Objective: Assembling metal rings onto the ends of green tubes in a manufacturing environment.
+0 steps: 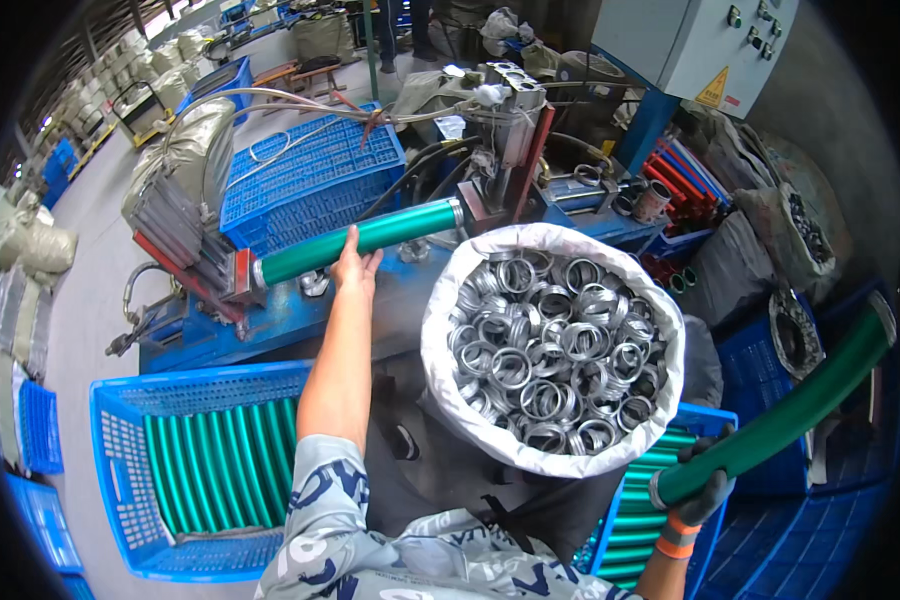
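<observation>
My bare left hand (354,270) reaches forward to a shiny green tube (380,232) lying across the machine between two end fixtures. One finger lies up over the tube's near side; the others sit under it, partly hidden. Metal rings cap this tube's ends. At the lower right my right hand (705,490), in a dark glove with an orange cuff, grips the near end of a second green tube (785,420). That tube slants up to the right, with a metal ring at each end. Between my arms stands a white sack (450,400) full of loose metal rings (560,345).
A blue crate (105,440) of green tubes stands at lower left; another blue crate (715,415) with tubes is under my right hand. Beyond the machine (300,320) sit blue crates (310,165) and hoses. A grey control box (670,45) overhangs at upper right.
</observation>
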{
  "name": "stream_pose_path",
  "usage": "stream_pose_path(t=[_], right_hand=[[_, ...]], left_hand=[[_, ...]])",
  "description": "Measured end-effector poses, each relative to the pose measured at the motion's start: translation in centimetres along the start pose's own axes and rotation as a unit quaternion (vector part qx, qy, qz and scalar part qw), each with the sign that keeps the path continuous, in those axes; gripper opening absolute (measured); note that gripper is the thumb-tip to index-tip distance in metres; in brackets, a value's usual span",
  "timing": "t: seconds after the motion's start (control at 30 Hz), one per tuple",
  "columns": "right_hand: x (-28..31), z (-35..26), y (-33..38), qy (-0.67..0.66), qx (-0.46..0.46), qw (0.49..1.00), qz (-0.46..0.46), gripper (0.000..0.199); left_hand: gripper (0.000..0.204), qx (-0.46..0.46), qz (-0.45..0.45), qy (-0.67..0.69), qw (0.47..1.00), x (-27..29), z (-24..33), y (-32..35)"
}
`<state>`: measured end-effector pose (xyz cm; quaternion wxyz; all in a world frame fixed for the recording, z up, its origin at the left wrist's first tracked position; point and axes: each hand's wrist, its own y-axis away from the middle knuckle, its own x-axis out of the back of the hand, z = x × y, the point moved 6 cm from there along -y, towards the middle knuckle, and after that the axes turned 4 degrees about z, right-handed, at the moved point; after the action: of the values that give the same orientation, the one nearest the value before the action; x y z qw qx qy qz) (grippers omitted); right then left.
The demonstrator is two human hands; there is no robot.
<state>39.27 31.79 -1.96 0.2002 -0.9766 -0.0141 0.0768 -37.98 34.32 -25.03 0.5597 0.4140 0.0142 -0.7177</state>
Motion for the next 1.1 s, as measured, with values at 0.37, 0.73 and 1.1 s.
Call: stream_pose_path(t=[0.37, 0.73, 1.1], right_hand=[[-2.0, 1.8, -0.6, -0.081, -0.075, 0.993, 0.028, 0.092], [32.8, 14.8, 13.0, 0.192, -0.14, 0.944, 0.227, 0.047], [47.9, 23.1, 36.3, 0.488, -0.395, 0.672, 0.393, 0.077]], left_hand=[[0.092, 0.024, 0.016, -0.132, 0.991, 1.2, 1.1, 0.5], [0.053, -0.063, -0.08, -0.363, 0.926, 17.0, -2.2, 17.0], [0.043, -0.301, -0.206, -0.548, 0.753, 26.2, -4.4, 19.7]])
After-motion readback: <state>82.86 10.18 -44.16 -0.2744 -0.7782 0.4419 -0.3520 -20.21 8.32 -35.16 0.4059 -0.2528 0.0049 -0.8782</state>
